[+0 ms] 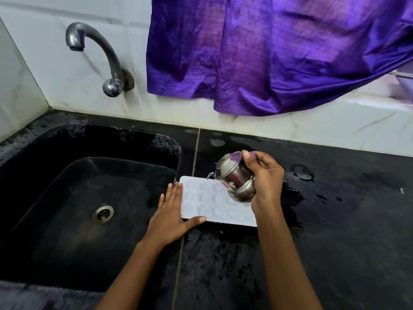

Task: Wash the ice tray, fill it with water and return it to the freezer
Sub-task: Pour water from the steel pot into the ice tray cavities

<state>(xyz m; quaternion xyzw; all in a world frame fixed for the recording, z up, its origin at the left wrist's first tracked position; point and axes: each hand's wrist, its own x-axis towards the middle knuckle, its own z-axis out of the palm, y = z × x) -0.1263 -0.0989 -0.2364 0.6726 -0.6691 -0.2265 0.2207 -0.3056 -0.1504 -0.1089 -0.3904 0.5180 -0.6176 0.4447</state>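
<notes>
A white ice tray lies flat on the black counter just right of the sink. My left hand rests against the tray's left end, fingers spread along its edge and thumb on the near rim. My right hand grips a small steel pot, tilted mouth-left over the tray's right half, with a thin stream of water leaving its rim. The pot hides part of the tray's far right cells.
A black sink with a steel drain sits to the left, under a curved wall tap. The black counter is wet, with puddles. A purple cloth hangs over the tiled wall behind.
</notes>
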